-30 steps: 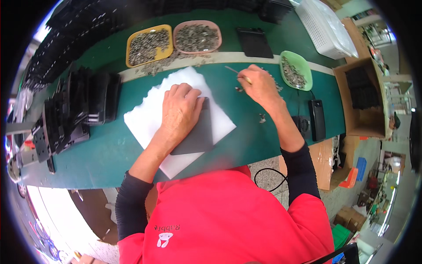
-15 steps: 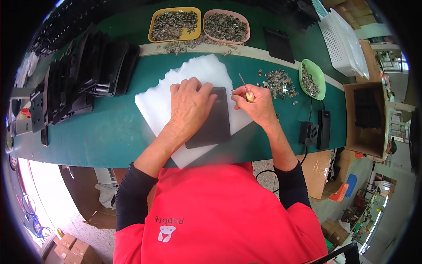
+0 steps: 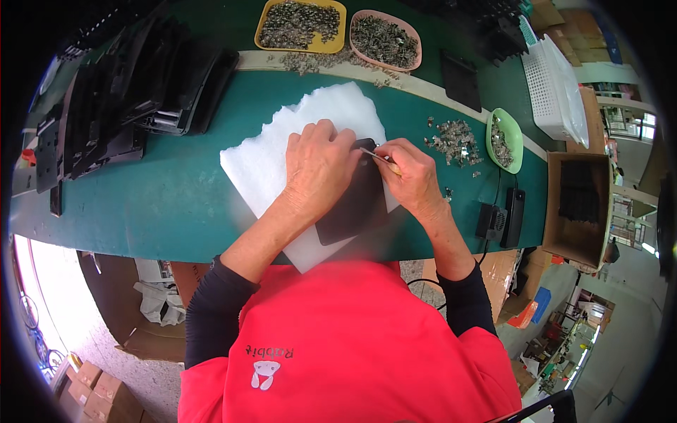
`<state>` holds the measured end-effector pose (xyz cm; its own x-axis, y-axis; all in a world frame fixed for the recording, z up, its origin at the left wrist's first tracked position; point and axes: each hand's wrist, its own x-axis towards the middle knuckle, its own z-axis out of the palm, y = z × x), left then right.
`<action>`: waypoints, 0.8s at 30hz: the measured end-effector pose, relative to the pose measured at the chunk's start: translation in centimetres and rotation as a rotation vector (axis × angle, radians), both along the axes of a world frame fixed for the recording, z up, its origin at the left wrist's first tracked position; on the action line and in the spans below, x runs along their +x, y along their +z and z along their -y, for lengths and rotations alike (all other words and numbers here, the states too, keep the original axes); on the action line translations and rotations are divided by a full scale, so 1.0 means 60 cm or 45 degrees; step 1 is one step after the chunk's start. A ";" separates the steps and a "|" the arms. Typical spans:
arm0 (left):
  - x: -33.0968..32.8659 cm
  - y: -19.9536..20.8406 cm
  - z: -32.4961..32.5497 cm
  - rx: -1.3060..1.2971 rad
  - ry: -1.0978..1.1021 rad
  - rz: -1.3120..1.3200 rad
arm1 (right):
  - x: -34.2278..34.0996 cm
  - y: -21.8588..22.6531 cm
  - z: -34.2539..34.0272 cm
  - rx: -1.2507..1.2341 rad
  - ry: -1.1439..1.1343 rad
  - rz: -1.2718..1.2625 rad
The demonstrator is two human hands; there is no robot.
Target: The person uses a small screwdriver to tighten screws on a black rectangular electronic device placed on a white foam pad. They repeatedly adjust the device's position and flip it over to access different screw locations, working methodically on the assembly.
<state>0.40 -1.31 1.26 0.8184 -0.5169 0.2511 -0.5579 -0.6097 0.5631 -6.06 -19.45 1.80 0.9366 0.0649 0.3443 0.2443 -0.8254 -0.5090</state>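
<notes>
A dark flat panel [image 3: 355,211] with rounded corners lies tilted on a white foam sheet [image 3: 264,151] in front of me. My left hand [image 3: 316,168] rests over the panel's upper left part, fingers bent and gripping it; its thumb and fingertips are partly hidden. Closed around a thin awl-like tool [image 3: 381,158] with a pale handle, my right hand [image 3: 412,178] is at the panel's upper right corner. The tool's metal tip points left and meets the panel near its top edge, close to my left fingers. Whether my right fingers also hold a small metal piece, I cannot tell.
Small metal parts [image 3: 457,141] lie heaped to the right, beside a green tray [image 3: 518,134]. A yellow tray [image 3: 338,35] and a pink tray [image 3: 416,56] stand at the back. Black plastic pieces [image 3: 190,92] are stacked left. A black power adapter [image 3: 513,217] sits at the right edge.
My right hand has moved in from beside the panel, and its tool has swung from pointing up to lying across the panel's top. The whole view has shifted slightly.
</notes>
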 end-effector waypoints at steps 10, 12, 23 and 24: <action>0.019 -0.006 -0.010 -0.205 -0.065 -0.192 | 0.012 0.024 -0.005 -0.409 0.127 -0.063; 0.021 -0.006 -0.012 -0.228 -0.082 -0.191 | 0.015 0.025 -0.001 -0.380 0.151 -0.044; 0.014 -0.008 -0.013 -0.252 -0.063 -0.167 | 0.013 0.011 -0.001 0.457 -0.230 -0.443; 0.015 -0.008 -0.012 -0.248 -0.062 -0.164 | 0.015 0.012 -0.004 0.538 -0.326 -0.477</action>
